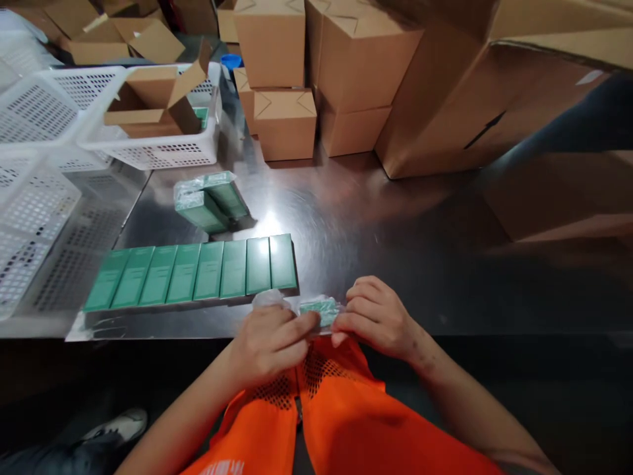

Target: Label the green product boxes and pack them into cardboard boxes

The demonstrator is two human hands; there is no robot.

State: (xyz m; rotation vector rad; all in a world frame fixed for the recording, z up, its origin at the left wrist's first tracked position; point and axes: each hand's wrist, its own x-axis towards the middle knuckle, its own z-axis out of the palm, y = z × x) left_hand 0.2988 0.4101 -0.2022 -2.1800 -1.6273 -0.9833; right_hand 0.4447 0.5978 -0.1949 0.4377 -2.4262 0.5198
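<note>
My left hand (271,343) and my right hand (378,316) meet at the near edge of a shiny metal table (395,224), both gripping one small green box in clear plastic wrap (320,310). Crumpled wrap bulges above the left fingers. Just beyond the left hand lies a row of several flat green boxes (198,272) laid side by side. Further back sits a pair of plastic-wrapped green boxes (210,200).
White perforated plastic baskets (39,171) crowd the left side; one (163,148) holds an open cardboard carton. Stacked brown cardboard boxes (316,72) and a large carton (475,99) line the back. An orange vest covers my front. A shoe (116,425) shows at lower left.
</note>
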